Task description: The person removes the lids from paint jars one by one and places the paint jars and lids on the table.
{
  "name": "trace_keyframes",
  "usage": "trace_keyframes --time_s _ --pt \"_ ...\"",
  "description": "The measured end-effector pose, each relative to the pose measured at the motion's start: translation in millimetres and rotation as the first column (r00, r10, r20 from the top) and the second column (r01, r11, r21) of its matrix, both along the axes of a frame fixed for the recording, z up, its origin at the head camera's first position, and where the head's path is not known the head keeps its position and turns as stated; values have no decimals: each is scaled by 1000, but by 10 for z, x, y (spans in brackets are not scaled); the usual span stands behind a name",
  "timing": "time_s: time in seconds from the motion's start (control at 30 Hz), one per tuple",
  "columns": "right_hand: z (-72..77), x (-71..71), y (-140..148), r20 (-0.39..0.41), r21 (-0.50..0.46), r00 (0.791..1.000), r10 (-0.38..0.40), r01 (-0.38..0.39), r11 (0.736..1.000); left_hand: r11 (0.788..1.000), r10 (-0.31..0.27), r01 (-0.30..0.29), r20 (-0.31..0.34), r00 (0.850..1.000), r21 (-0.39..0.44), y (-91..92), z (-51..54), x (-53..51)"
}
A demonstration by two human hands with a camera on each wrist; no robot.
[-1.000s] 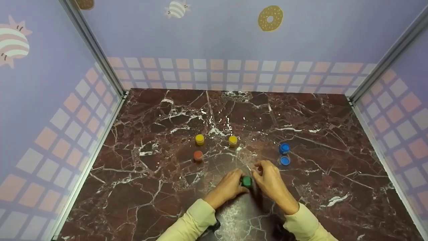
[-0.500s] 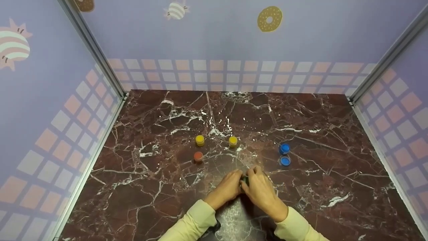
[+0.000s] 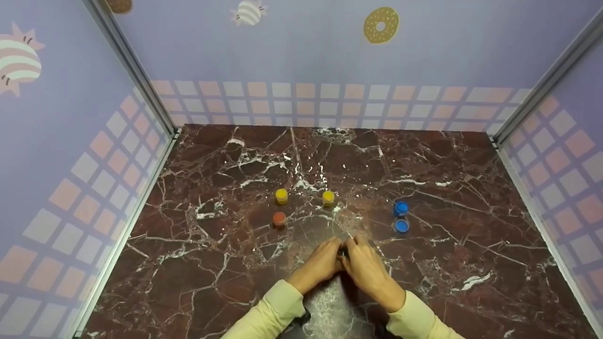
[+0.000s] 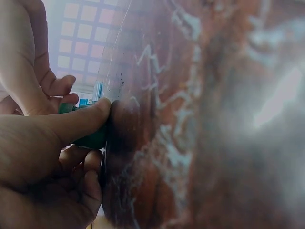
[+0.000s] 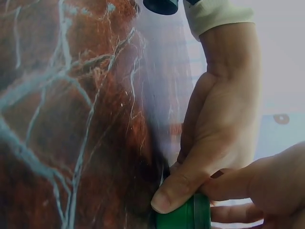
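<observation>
A small green paint jar (image 5: pixel 176 220) stands on the tabletop, mostly hidden by the hands in the head view. My left hand (image 3: pixel 320 261) grips its body, the thumb lying across the side in both wrist views. From the other side my right hand (image 3: pixel 370 270) has its fingers curled at the green lid (image 5: pixel 202 210), which it pinches at the top of the jar. Just beyond the right hand are a blue jar (image 3: pixel 401 208) and a flat blue lid (image 3: pixel 401 226) lying in front of it.
Two yellow jars (image 3: pixel 281 196) (image 3: pixel 328 198) stand farther back, with an orange-red jar (image 3: pixel 279 220) in front of the left one. The dark red marbled table (image 3: pixel 212 282) is bounded by patterned panels (image 3: pixel 301 56) at the back and sides.
My right hand has come in from the right and closed over the top of the green jar, covering it. The left hand has kept its hold in place.
</observation>
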State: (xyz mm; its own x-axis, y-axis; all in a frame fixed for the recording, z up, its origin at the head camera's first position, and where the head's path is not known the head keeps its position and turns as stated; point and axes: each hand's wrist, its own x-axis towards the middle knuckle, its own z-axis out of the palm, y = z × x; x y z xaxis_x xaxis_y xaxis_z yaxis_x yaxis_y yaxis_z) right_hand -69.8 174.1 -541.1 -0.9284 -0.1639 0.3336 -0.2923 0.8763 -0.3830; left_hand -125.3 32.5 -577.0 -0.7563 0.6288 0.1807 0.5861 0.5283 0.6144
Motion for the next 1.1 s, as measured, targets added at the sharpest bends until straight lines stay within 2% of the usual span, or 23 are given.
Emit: trace_keyframes --time_s 0.2,0.33,0.6,0.73,0.93,1.1 --pt "16 -28 68 14 -2 996 92 -92 996 999 14 -14 7 1000 -39 8 17 -1" --pt "17 -60 132 19 2 985 174 -174 985 999 23 -22 32 999 -33 15 17 0" --pt "35 -148 269 74 -1 930 361 -362 932 1000 26 -26 63 998 -4 17 10 -5" --pt "42 -183 324 71 16 900 430 -433 901 1000 24 -24 73 997 -2 18 15 -6" --pt "27 -204 362 52 44 864 501 -503 863 1000 29 -28 81 996 -8 15 21 2" --pt "5 -200 391 15 17 845 534 -535 845 1000 15 -15 44 999 5 7 17 12"
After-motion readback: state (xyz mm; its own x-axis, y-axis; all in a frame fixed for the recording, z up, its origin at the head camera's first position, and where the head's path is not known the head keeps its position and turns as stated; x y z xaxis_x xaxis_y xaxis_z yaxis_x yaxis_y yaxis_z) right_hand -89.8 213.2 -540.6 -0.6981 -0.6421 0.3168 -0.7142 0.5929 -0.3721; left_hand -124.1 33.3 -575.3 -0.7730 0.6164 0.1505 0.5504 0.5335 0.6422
